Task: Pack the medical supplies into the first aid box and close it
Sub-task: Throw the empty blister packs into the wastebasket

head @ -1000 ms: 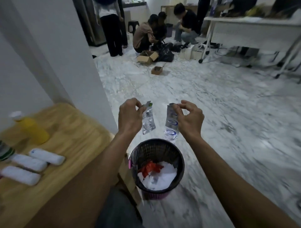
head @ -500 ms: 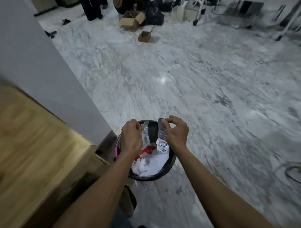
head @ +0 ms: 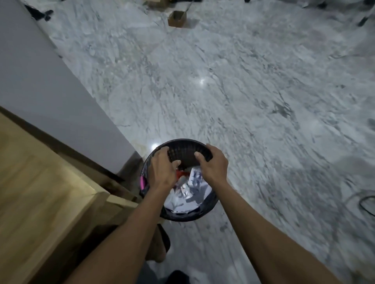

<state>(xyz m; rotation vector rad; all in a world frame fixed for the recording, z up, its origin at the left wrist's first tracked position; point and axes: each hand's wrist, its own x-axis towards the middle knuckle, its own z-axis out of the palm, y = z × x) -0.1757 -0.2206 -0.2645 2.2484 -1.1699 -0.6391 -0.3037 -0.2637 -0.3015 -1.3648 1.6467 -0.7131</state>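
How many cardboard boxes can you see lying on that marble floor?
2: a small open cardboard box on the floor near the top middle, and part of a second box cut off by the top edge. More may lie out of frame.

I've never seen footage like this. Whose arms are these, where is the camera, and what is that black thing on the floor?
There is no machine here: a person wears a wide-angle camera on the head, so you look down along their own bare arms. The left hand and right hand hover over a black mesh bin standing on a marble floor. Both hands hold nothing; their fingers hang loosely curled. Inside the bin lie clear wrappers, white paper and a red scrap. At left is a corner of a wooden table, beside a white wall. A small cardboard box sits far off.
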